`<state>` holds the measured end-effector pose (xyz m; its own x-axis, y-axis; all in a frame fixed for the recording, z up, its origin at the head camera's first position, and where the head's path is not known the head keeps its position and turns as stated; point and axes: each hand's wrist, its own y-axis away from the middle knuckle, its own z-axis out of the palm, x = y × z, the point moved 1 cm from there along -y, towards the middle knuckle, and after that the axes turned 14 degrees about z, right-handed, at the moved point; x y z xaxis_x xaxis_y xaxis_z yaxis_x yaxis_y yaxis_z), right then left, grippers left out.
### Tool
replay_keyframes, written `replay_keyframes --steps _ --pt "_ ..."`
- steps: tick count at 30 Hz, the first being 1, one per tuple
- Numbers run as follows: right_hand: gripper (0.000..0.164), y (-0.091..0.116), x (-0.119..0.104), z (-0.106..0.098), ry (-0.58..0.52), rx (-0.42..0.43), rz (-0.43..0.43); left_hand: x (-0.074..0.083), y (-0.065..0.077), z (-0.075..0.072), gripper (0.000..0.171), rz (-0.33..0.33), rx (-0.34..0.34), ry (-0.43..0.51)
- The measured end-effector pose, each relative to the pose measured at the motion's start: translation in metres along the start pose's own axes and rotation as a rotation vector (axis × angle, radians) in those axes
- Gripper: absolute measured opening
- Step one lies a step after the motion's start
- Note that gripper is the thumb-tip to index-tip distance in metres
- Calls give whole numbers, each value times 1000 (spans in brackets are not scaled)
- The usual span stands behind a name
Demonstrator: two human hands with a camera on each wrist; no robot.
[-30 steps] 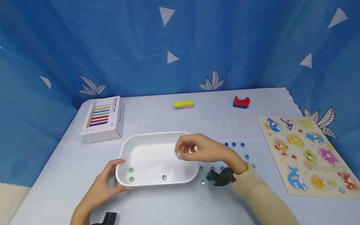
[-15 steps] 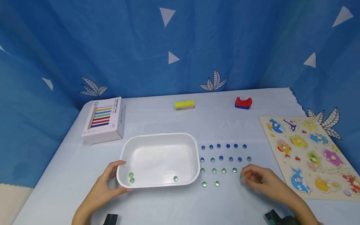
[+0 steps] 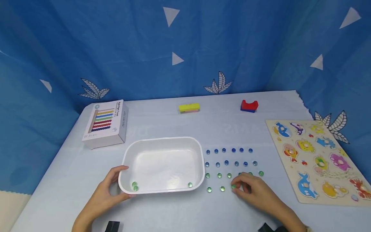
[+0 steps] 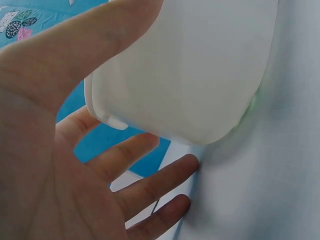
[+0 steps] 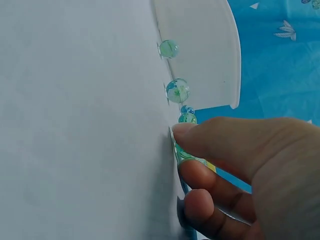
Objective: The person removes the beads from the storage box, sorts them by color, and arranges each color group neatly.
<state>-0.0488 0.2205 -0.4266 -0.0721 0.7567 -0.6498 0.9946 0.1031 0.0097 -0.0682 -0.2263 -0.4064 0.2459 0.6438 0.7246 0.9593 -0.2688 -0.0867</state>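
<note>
My left hand (image 3: 105, 188) grips the left end of a white plastic basin (image 3: 162, 139), thumb at the front edge and index finger over the rim. Three green glass marbles lie inside, among them one green marble (image 3: 190, 185) near the right end. On the table right of the basin, my right hand (image 3: 258, 193) pinches another green marble (image 3: 233, 186) between thumb and index finger, low over the cloth. This marble lines up with a front row that includes a green marble (image 3: 222, 188). Behind are a green row, partly covered by the fingers, and two blue rows (image 3: 226, 162).
A wooden animal puzzle board (image 3: 318, 161) lies at the right. At the back are a white abacus box (image 3: 105, 122), stacked yellow and pink blocks (image 3: 189, 107) and a red block (image 3: 249, 105) on a blue one. A blue curtain (image 3: 145, 48) hangs behind.
My right hand went from over the basin to the right of the rows, then back left to the front row, holding a green marble. One marble in the basin rolled right.
</note>
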Motion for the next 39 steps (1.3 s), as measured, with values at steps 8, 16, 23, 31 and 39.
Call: replay_keyframes --steps 8,16,23,31,39 --pt "20 -1 -2 1 40 16 -9 -1 2 -2 84 20 13 -26" --pt "20 0 -5 2 45 -5 21 -1 1 -1 84 33 16 -17" --pt "21 1 -5 2 47 3 8 -2 1 0 84 34 21 -11" --pt "21 2 -6 4 67 20 9 -2 3 -1 84 29 22 -12" --pt "16 4 -9 0 50 -16 28 -1 3 -1 84 51 27 -1"
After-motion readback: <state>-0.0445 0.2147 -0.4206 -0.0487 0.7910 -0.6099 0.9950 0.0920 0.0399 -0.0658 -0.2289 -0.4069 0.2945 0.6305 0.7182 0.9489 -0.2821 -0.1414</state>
